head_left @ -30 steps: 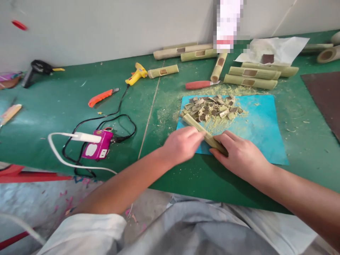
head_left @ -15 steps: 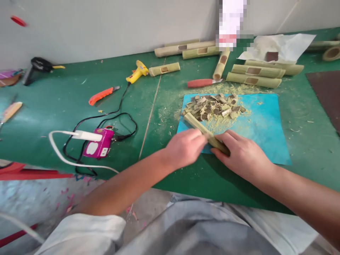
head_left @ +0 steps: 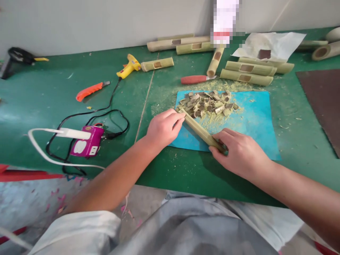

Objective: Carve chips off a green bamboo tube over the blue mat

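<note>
A green bamboo tube [head_left: 199, 129] lies slantwise between my hands, over the near left part of a blue sheet [head_left: 255, 120]. My left hand [head_left: 166, 126] is closed on its far left end, thumb and fingers pinching the tip. Wrapped round the near right end is my right hand [head_left: 235, 147]. Just beyond the tube a heap of bamboo chips [head_left: 208, 103] and pale shavings lies on the sheet. Behind the sheet rests a red-handled knife [head_left: 195, 79] with a short blade.
Cut bamboo tubes [head_left: 245, 78] with square openings lie at the back. White paper [head_left: 271, 46] covers some. At left are a yellow glue gun [head_left: 129, 67], an orange utility knife [head_left: 91, 91] and a purple power socket [head_left: 87, 141] with cords. A brown board [head_left: 320, 102] lies right.
My left hand has slid along the bamboo tube from near its middle to its far left end. My right hand keeps its grip. The whole view has shifted slightly.
</note>
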The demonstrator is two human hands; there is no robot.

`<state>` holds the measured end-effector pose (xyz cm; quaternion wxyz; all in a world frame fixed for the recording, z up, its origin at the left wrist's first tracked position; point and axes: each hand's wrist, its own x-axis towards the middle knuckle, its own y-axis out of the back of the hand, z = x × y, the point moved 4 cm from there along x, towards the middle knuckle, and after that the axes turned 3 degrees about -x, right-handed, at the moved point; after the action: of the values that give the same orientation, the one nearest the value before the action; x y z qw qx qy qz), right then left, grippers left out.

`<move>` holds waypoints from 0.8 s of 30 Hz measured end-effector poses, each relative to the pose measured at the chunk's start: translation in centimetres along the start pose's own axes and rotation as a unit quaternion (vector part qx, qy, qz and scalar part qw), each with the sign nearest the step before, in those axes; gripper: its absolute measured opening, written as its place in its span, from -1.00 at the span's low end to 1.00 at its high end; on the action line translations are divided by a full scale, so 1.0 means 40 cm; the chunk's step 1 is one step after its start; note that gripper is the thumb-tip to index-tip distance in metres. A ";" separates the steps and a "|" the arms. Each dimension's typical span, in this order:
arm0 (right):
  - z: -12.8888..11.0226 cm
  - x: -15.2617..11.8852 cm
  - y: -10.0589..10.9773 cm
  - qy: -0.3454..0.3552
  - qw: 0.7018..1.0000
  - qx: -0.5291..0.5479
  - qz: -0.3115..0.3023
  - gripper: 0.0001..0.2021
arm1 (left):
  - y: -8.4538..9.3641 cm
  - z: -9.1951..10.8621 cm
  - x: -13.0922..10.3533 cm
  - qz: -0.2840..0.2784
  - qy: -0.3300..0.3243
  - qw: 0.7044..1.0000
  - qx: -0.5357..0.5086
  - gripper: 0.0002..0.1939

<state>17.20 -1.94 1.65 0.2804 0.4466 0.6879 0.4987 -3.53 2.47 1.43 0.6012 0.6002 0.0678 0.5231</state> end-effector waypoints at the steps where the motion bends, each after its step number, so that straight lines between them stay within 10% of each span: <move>1: 0.001 0.000 0.000 -0.001 1.000 0.006 -0.005 -0.85 | -0.002 0.022 0.000 -0.014 -0.012 1.000 -0.003 -0.80; 6: 0.002 0.000 -0.003 0.001 1.000 0.024 -0.006 -0.87 | -0.014 0.115 -0.009 -0.107 -0.112 0.988 -0.008 -0.76; 24: -0.007 0.005 -0.011 0.020 0.999 -0.003 0.028 -0.91 | -0.022 0.142 -0.019 -0.104 -0.127 0.986 -0.017 -0.75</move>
<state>16.74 -1.95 1.34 0.2545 0.4549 0.6788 0.5173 0.65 -1.54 1.85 0.6660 0.6411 0.0441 0.3788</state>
